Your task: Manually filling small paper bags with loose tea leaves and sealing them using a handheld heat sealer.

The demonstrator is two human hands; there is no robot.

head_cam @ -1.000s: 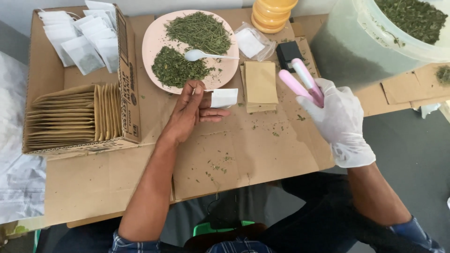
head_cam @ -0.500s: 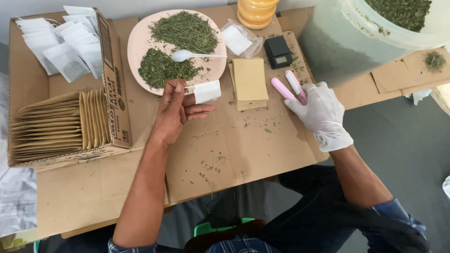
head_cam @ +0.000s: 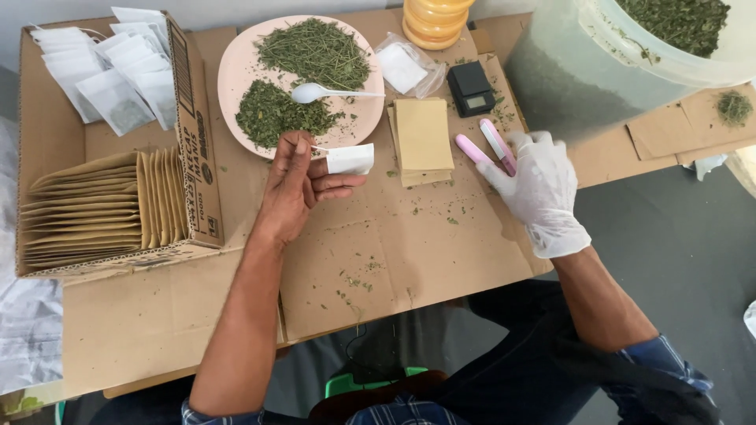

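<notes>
Head view, work surface of flattened cardboard point(head_cam: 394, 252). The bare left hand point(head_cam: 295, 185) is raised on edge, its fingers pinched on a small white tea bag point(head_cam: 350, 159), which juts out to the right of the fingertips; a thin string seems to run from the bag to the thumb, though it is too fine to be sure. Just beyond this hand lies a pink plate point(head_cam: 236, 75) bearing two heaps of dried green herb and a white spoon point(head_cam: 311, 93). To the hand's left stands an open cardboard box point(head_cam: 197, 149) holding upright tan envelopes point(head_cam: 102, 208) in its near part and loose white bags point(head_cam: 118, 79) in its far part. The gloved right hand point(head_cam: 539, 193) is closed on the near end of a pink handheld tool point(head_cam: 488, 148), whose two prongs point away from the person. Between the two hands lies a stack of tan paper sleeves point(head_cam: 424, 140). Beyond the right hand sit a small black scale point(head_cam: 471, 88), a clear packet point(head_cam: 403, 67), a yellow jar point(head_cam: 435, 20) and a large clear tub of herb point(head_cam: 630, 55).
</notes>
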